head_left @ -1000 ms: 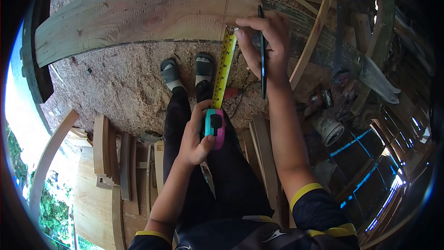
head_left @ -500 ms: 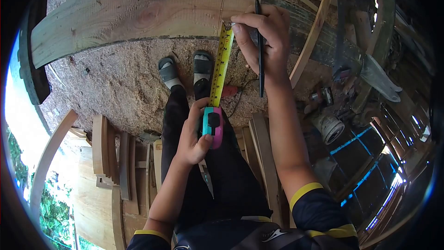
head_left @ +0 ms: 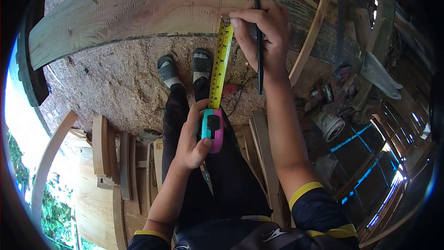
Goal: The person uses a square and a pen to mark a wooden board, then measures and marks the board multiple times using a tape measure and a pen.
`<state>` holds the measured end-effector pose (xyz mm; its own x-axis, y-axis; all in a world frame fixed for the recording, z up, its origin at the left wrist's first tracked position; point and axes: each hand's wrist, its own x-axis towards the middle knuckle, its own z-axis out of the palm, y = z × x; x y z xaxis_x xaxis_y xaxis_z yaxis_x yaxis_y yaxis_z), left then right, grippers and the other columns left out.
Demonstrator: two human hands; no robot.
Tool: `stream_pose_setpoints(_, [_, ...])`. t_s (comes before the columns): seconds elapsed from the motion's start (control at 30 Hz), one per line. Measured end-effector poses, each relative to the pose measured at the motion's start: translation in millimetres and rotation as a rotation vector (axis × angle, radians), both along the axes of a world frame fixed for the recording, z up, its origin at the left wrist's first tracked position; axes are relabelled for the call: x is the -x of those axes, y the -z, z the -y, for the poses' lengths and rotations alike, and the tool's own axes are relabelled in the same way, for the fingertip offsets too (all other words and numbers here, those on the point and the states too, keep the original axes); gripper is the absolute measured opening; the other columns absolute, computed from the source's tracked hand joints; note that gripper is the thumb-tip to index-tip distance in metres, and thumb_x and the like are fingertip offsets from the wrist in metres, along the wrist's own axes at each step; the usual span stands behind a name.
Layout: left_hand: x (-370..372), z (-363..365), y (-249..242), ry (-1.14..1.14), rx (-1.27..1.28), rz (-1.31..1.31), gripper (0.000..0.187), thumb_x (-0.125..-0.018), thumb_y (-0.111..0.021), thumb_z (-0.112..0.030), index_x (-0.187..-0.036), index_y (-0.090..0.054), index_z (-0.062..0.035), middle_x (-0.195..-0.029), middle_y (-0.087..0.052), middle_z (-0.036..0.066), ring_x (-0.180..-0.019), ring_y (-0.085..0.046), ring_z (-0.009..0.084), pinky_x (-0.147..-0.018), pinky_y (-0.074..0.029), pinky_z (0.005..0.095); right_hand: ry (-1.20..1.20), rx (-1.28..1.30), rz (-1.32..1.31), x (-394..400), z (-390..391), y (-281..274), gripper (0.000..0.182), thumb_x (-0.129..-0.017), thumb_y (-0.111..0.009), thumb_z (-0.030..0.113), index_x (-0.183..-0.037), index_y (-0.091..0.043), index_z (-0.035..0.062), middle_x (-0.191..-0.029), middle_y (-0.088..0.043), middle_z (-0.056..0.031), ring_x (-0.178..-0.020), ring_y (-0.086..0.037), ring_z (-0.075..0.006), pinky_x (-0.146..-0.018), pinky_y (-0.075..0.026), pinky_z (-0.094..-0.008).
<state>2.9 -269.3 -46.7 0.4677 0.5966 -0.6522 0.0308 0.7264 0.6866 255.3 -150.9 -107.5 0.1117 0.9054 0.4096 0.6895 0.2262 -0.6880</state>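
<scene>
My left hand [head_left: 188,143] is closed around the teal-and-pink case of a tape measure [head_left: 216,135], its thumb on the near side. From the case a yellow blade [head_left: 218,71] runs straight up to the near edge of a wide wooden plank [head_left: 115,11]. There, beside a line drawn across the wood, my right hand [head_left: 268,30] pinches the blade's end between thumb and index finger. A black pen [head_left: 260,67] is also held in my right hand, passing between the fingers and pointing along the wrist. The fingertips partly cover the blade's hook.
Below the plank is sawdust-covered ground [head_left: 125,83], where my sandalled feet [head_left: 202,62] stand. Curved wooden pieces [head_left: 98,143] lean at the lower left. A narrow slat [head_left: 312,32] slants at the right, near a white bucket [head_left: 332,127] and a clear plastic bag [head_left: 380,76].
My right hand and the blade's end have shifted slightly up, farther onto the plank. The case in my left hand has moved a little toward my body. Both grips stay the same.
</scene>
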Motion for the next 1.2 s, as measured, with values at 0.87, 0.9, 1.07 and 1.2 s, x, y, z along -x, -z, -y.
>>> stream_pose_setpoints(0.87, [6,2,21,0.031,-0.058,-0.034,0.115,-0.08,-0.064,-0.083,-0.151,-0.041,0.0048,-0.106,-0.068,0.013,-0.085,-0.067,0.0174,-0.076,-0.055,0.0306,-0.008,-0.058,0.019,1,2,7,0.009,-0.089,-0.084,0.018,-0.098,-0.081,0.0166,-0.089,-0.064,0.0014,-0.098,-0.052,-0.0231,-0.091,-0.04,-0.0388])
stream_pose_setpoints(0.9, [6,2,22,0.032,-0.056,-0.033,0.115,-0.08,-0.064,-0.083,-0.151,-0.041,0.0048,-0.106,-0.068,0.013,-0.085,-0.067,0.0174,-0.076,-0.055,0.0306,-0.007,-0.057,0.02,1,2,7,0.009,-0.089,-0.084,0.018,-0.098,-0.081,0.0166,-0.089,-0.064,0.0014,-0.098,-0.052,-0.0231,-0.091,-0.04,-0.0388])
stream_pose_setpoints(1.07, [6,3,26,0.026,-0.046,-0.063,0.115,-0.079,-0.063,-0.082,-0.152,-0.04,0.0047,-0.107,-0.068,0.014,-0.086,-0.067,0.0182,-0.076,-0.055,0.0312,-0.004,-0.064,0.013,2,2,9,0.01,-0.089,-0.084,0.018,-0.098,-0.081,0.017,-0.089,-0.064,0.002,-0.097,-0.052,-0.0223,-0.091,-0.04,-0.0385])
stream_pose_setpoints(1.2, [4,1,28,0.025,-0.039,-0.042,0.115,-0.08,-0.063,-0.081,-0.152,-0.04,0.0051,-0.107,-0.067,0.014,-0.086,-0.067,0.0183,-0.076,-0.055,0.0313,0.0,-0.073,0.009,2,2,11,0.011,-0.088,-0.084,0.018,-0.098,-0.081,0.0173,-0.089,-0.064,0.0023,-0.097,-0.052,-0.0223,-0.09,-0.04,-0.0385])
